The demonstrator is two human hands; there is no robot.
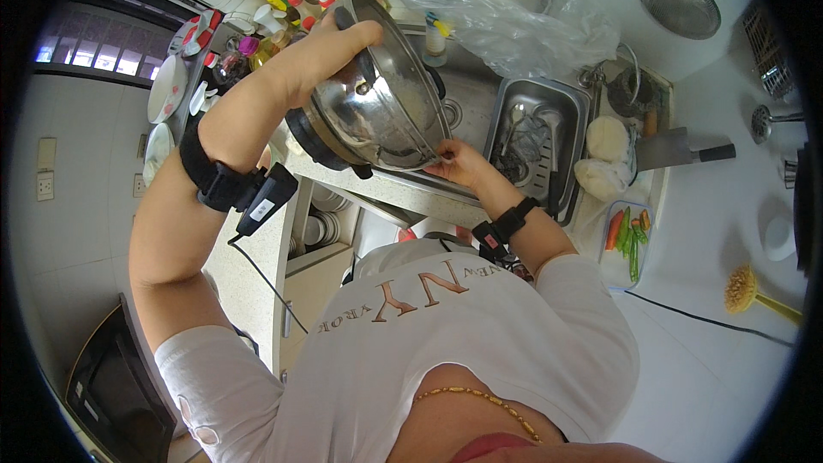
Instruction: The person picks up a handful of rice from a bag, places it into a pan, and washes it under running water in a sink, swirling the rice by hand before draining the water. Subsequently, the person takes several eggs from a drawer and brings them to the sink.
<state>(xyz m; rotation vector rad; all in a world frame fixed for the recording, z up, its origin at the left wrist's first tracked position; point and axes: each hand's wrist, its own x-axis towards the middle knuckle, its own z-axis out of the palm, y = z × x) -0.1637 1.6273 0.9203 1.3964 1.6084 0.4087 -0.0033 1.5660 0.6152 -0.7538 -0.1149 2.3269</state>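
My left hand [350,45] grips the stainless steel pot [373,116] at its upper side, with the thumb over the rim. The pot is tipped on its side above the left part of the steel sink [472,67], its mouth facing right. Its bottom has a black base, turned towards the lower left. My right hand [460,164] pinches the pot's lower rim with its fingertips. Much of the pot's inside is hidden from this angle. To its right, a perforated steel basket [582,103] sits in the sink, holding spoons and a grey mesh scrubber.
A clear plastic bag [501,26] hangs over the sink's back edge. Several bottles [257,54] crowd the left counter. On the right are a cleaver [662,149], a box of cut vegetables [624,257] and a yellow brush [742,289]. A cabinet [321,225] with plates stands open below.
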